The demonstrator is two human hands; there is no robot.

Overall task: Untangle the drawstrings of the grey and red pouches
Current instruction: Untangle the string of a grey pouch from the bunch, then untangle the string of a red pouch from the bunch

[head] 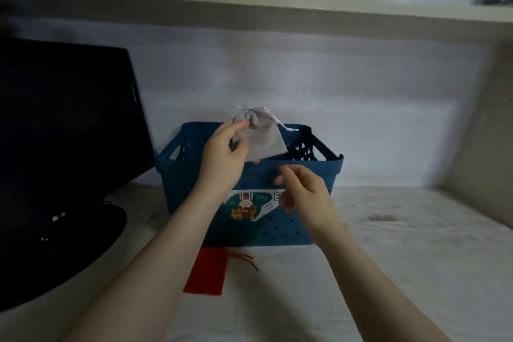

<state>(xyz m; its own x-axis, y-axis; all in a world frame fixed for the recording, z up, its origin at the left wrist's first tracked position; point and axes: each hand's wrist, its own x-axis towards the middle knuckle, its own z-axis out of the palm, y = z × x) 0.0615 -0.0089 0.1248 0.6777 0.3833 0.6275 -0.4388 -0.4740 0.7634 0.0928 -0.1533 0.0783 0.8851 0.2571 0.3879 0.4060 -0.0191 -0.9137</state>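
your left hand [222,158] pinches the soft, light grey pouch [258,136] over the basket [277,230]; right hand [302,194] fingers hang loose, holding nothing; grip the cords near its neck.

Dim light; pale wall [333,86]; cream shelf [249,5] overhead; whitish tabletop [402,258].

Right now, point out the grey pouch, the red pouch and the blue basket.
grey pouch [268,139]: head view, middle of its fabric body.
red pouch [206,272]: head view, centre of its flat face.
blue basket [280,230]: head view, bare front wall.
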